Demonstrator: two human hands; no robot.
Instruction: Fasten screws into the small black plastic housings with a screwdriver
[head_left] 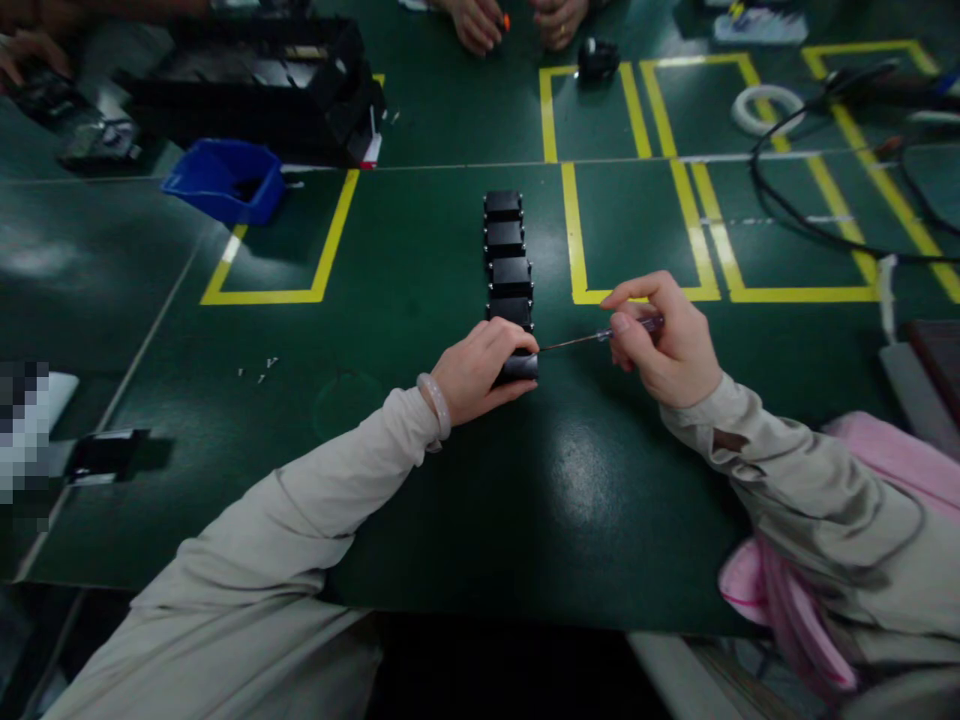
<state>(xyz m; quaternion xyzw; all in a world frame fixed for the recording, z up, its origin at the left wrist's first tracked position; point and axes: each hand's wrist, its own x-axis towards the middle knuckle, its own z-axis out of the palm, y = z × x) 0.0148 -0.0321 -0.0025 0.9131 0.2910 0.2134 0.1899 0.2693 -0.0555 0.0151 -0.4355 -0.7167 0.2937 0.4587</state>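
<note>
My left hand (480, 372) is closed around a small black block (519, 368) at the near end of a row. Several similar black blocks (510, 273) with small screws at their sides stretch away from me in that row. Between the fingers of my right hand (664, 345) is a thin screwdriver (606, 335) with a clear purplish handle. It lies nearly level, and its tip reaches the right side of the held block. Whether the tip sits in a screw is too small to tell. A few loose screws (262, 371) lie left of my left hand.
A blue bin (223, 182) stands at the back left by a large black tray (247, 90). Other people's hands (478, 22) are at the far edge. Yellow tape (637, 296) marks the green table. Black cable (780, 205) and a white ring (766, 108) lie at right.
</note>
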